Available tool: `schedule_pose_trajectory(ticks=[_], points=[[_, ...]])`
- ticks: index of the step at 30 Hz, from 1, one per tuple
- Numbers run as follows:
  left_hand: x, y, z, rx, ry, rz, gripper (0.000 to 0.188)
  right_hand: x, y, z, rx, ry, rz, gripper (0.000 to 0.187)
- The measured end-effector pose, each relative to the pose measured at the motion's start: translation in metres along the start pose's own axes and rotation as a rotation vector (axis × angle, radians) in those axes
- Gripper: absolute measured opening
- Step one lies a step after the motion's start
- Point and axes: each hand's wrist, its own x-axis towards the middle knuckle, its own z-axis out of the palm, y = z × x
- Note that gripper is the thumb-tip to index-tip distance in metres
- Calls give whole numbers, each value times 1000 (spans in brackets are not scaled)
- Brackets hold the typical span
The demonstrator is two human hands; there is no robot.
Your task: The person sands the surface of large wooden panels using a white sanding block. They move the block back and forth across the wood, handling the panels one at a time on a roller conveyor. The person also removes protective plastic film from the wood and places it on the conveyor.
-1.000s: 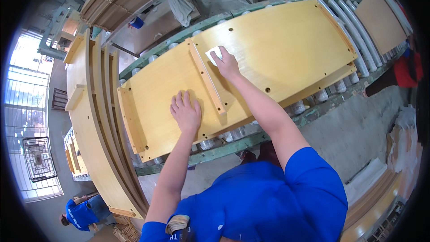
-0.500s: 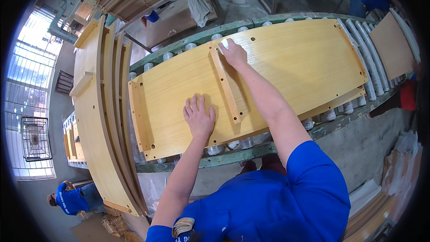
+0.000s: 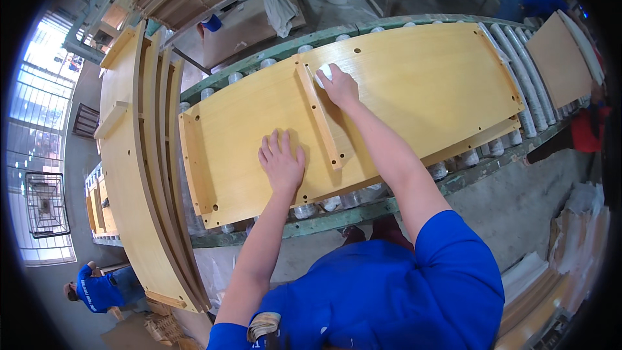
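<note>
A long, light yellow wooden panel (image 3: 414,91) lies on the roller conveyor, with drilled holes near its edges. A wooden strip (image 3: 317,116) crosses its middle, and another strip (image 3: 190,165) runs along its left end. My left hand (image 3: 283,163) rests flat on the panel, left of the middle strip, its fingers spread. Close to the far end of that strip, on its right side, my right hand (image 3: 341,88) grips a white wad (image 3: 323,75) against the surface. The wad looks like cloth, though my fingers cover most of it.
Several curved panels (image 3: 123,175) stand on edge at the left. Green conveyor rails (image 3: 311,225) run along both sides of the rollers. A brown board (image 3: 558,61) lies at the right end. Other people in blue (image 3: 100,288) are at the far left and upper right.
My right hand has drawn the white wad slightly nearer along the middle strip. My left hand stays on the panel. The whole view has shifted a little.
</note>
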Motion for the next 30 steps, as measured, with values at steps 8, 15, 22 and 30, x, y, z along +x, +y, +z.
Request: schedule_pose_trajectory(ticks=[8, 15, 22, 30], points=[[0, 4, 1, 3, 43, 24, 47, -66, 21, -18, 46, -16, -66, 43], [-2, -1, 3, 3, 56, 27, 47, -139, 25, -39, 89, -72, -44, 42], [-3, -2, 8, -2, 42, 18, 49, -189, 31, -58, 112, -66, -53, 40], [-3, 2, 5, 5, 19, -20, 47, -189, 29, -64, 96, -102, -85, 40]])
